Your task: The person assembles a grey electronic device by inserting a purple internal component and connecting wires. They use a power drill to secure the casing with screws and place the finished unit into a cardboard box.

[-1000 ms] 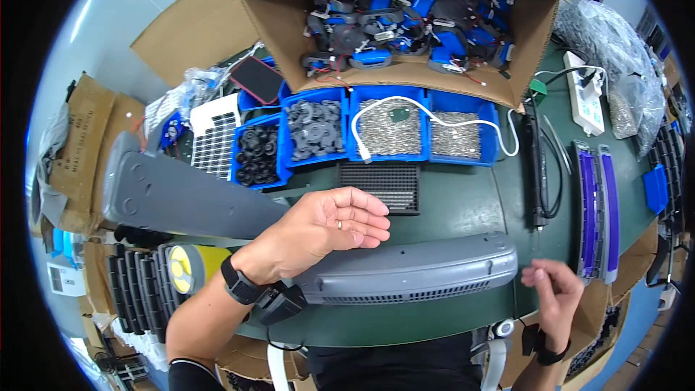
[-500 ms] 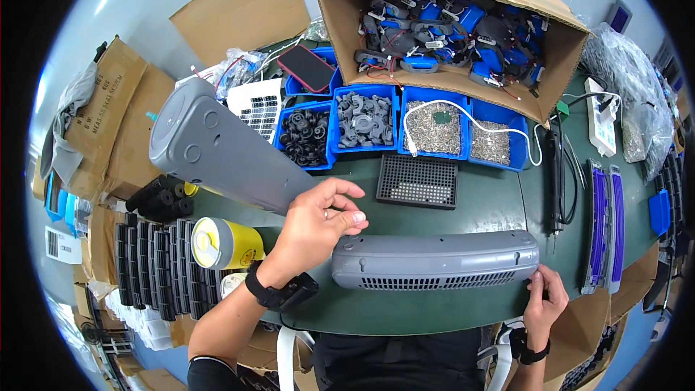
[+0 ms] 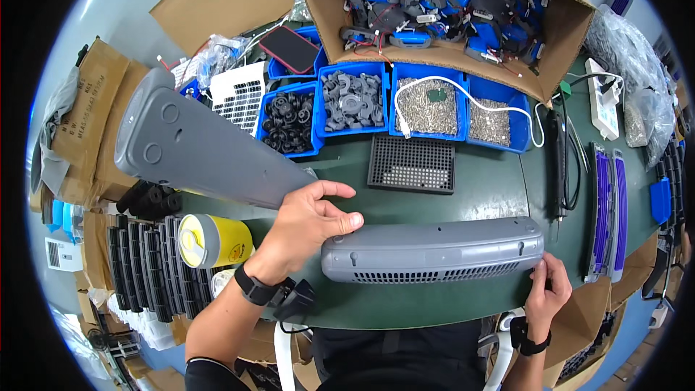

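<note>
A long grey plastic housing (image 3: 434, 247) with a slotted vent lies crosswise at the table's front edge. Its right end is pinched between the thumb and fingers of my right hand (image 3: 548, 293). My left hand (image 3: 308, 228) is beside its left end, index finger and thumb stretched out and apart; nothing shows between them. Behind that hand, a larger grey casing (image 3: 203, 148) leans up to the left. Whether the hand touches this casing is hidden. A black perforated tray (image 3: 411, 165) holding small metal pieces in part of its holes lies beyond the housing.
Blue bins (image 3: 352, 99) of small parts line the back, below a carton (image 3: 441, 58) of blue-and-grey assemblies. A black electric screwdriver (image 3: 557, 166) and purple-grey strips (image 3: 607, 213) lie at right. A yellow cup (image 3: 215, 240) and black ribbed parts (image 3: 148, 264) stand at left.
My left hand has shifted slightly left and its fingers have spread. The larger grey casing appears farther left and more tilted. My right hand stays on the housing's end. The whole view has shifted slightly.
</note>
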### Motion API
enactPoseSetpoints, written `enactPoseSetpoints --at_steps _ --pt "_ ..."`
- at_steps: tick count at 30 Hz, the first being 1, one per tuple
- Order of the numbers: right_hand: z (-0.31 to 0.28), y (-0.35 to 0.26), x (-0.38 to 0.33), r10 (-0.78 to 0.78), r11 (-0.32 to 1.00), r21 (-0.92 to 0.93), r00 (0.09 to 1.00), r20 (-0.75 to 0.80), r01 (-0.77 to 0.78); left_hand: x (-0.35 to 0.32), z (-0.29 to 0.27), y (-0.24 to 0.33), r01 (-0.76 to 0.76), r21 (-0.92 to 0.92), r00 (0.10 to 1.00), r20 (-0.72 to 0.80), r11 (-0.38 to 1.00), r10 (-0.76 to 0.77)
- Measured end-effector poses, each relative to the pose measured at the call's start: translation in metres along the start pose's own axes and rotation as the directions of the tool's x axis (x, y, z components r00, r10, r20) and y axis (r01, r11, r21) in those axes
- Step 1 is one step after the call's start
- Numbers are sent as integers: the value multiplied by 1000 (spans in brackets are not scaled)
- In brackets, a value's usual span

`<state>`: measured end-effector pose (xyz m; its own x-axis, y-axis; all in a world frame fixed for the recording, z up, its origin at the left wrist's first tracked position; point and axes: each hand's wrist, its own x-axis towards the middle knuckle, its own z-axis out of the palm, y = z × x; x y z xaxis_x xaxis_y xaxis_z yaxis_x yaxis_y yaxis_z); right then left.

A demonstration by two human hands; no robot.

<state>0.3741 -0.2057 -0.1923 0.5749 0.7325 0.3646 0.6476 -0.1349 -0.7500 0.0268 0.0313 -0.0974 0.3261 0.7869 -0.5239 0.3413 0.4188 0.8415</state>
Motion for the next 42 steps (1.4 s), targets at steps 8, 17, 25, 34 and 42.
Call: enactPoseSetpoints --at_steps 8,17,25,34,42 --pt "-1 1 -1 21 1000 14 1000 1 -21 1 3 3 13 65 1000 -16 998 -12" --pt "0 -5 2 -7 1000 25 1000 -7 7 -6 7 -8 -87 108 991 -93 990 98" --pt "-1 -3 -2 18 999 32 1000 -22 -17 -17 20 -15 -272 367 923 -160 889 349" --pt "-51 -7 72 62 995 -83 998 -12 -63 -32 62 4 -562 736 712 197 378 674" --pt "-30 -23 91 -200 979 22 937 286 202 -31 81 2 -537 796 725 266 280 635"
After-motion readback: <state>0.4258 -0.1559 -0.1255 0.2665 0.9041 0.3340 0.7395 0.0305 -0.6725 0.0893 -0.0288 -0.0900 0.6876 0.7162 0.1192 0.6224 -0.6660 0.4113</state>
